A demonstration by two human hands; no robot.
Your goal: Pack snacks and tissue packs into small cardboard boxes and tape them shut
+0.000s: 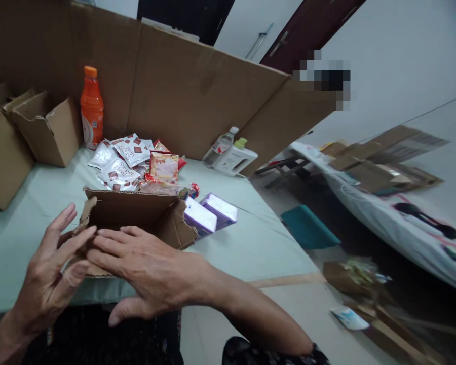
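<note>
An open cardboard box (137, 209) with torn, uneven edges stands at the front of the table. My left hand (47, 279) is at its left corner, fingers stretched and apart, the thumb close to the near edge. Across the box's near side lies my right hand (148, 268), palm down with straight fingers and the thumb held out; its fingertips reach the same corner. The hands partly hide that corner, and the bottom of the box is out of sight. Just behind it are silver-white printed packets (131, 150) and a red-and-gold packet (164, 166).
Purple-and-white packs (220, 209) sit right of the box. An orange bottle (91, 109), a clear bottle (221, 147) and a white jug (235, 158) stand along a cardboard partition (205, 86). More cardboard boxes (53, 129) are at left. A teal stool (309, 226) is beyond the table.
</note>
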